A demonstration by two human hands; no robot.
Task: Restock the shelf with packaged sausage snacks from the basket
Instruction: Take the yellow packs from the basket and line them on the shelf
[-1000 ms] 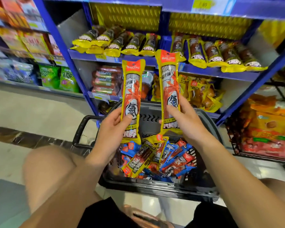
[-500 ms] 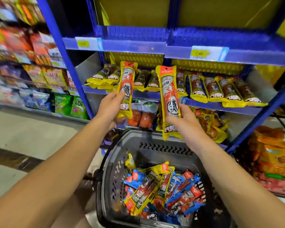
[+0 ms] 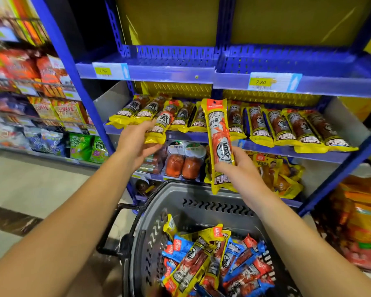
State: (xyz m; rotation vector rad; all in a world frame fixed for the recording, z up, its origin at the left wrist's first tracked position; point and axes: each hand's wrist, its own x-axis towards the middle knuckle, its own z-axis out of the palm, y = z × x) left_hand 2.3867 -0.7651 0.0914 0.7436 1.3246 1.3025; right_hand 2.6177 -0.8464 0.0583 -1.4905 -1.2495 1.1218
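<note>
My left hand (image 3: 135, 142) grasps the near end of a yellow pack (image 3: 162, 123), laying it into the row (image 3: 234, 121) on the blue shelf (image 3: 266, 147). Right of it, my right hand (image 3: 236, 170) grips a second pack (image 3: 220, 144) upright, near the shelf edge. Nearest me, the grey basket (image 3: 201, 202) holds more yellow and blue packs (image 3: 212, 260).

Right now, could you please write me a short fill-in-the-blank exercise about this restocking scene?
1. The right hand holds a yellow sausage pack that stands ____.
2. The left hand lays its pack on the shelf among packs of the ____ colour.
3. The grey basket holds yellow and ____ packs.

Missing words: upright; yellow; blue
</note>
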